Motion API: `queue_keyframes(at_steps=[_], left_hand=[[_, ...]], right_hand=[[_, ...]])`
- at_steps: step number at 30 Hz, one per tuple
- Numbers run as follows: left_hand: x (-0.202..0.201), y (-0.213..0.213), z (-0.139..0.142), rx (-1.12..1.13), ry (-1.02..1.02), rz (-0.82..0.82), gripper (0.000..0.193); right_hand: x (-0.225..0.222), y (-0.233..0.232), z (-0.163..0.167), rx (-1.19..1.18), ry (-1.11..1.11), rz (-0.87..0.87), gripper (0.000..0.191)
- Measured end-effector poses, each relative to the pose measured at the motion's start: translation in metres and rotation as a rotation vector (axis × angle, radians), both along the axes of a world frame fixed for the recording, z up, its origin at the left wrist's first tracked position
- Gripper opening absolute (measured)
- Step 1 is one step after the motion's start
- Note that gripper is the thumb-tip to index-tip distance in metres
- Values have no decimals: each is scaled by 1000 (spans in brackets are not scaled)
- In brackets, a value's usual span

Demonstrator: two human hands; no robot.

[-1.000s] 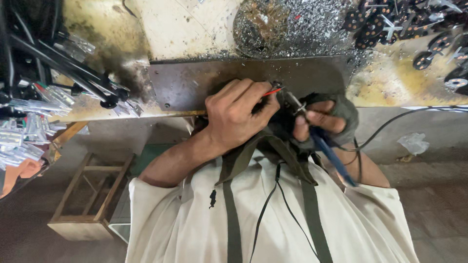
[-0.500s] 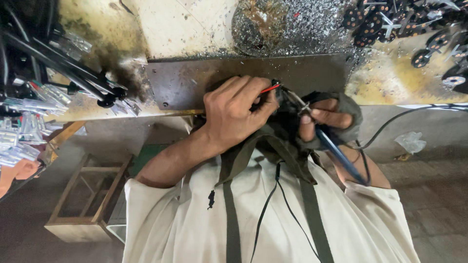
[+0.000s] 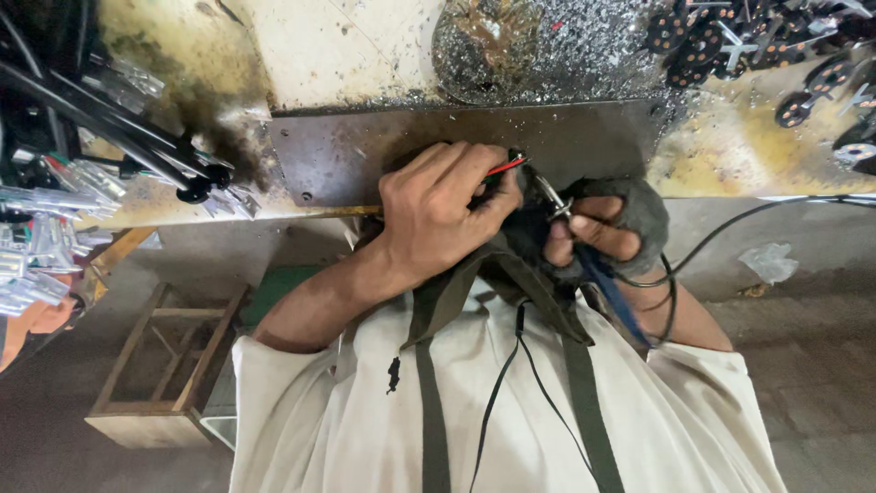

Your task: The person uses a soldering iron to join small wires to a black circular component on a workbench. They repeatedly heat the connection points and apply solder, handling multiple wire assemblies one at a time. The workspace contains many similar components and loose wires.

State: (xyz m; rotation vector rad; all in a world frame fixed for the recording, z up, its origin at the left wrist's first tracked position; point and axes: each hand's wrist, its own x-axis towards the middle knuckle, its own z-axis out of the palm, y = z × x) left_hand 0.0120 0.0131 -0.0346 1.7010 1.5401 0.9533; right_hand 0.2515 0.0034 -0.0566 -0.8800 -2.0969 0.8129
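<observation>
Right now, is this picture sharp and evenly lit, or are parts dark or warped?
Head view: the hands, left hand and gloved right hand, are fairly sharp and well lit; the far-left clutter of black rods sits in deep shadow; the metal shavings glint; the bench edge bows slightly, a wide-lens distortion.

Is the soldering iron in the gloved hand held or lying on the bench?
Held. The right hand grips the soldering iron, tip raised toward the red wire pinched by the left hand.

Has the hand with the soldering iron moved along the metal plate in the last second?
No. The right hand with the soldering iron remains below the dark metal plate, near its right end.
</observation>
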Motion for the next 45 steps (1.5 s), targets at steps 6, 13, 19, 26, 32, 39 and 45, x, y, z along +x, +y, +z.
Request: queue_keyframes(at_steps=[6,13,19,26,32,39,45], left_hand=[[1,0,2,-39,-32,12,17],[2,0,1,-30,-20,19,16],[2,0,0,-49,-21,20,16],[1,0,-1,13,5,2,17],[1,-1,-1,-9,-17,13,16],[2,1,1,-29,-4,11,19],[-6,-4,3,81,-114,-2,20]], right_hand=[[13,-30,-8,-379,118,-187,32],[2,-25,2,-632,-531,-383,30],[-13,-10,24,-695,-536,-334,32],[-24,4,35,-483,-375,-160,35],[-13,15,50,-184,-325,52,22],[-14,13,-19,-801,102,-143,14],[-35,7,-34,-581,-123,-235,10]])
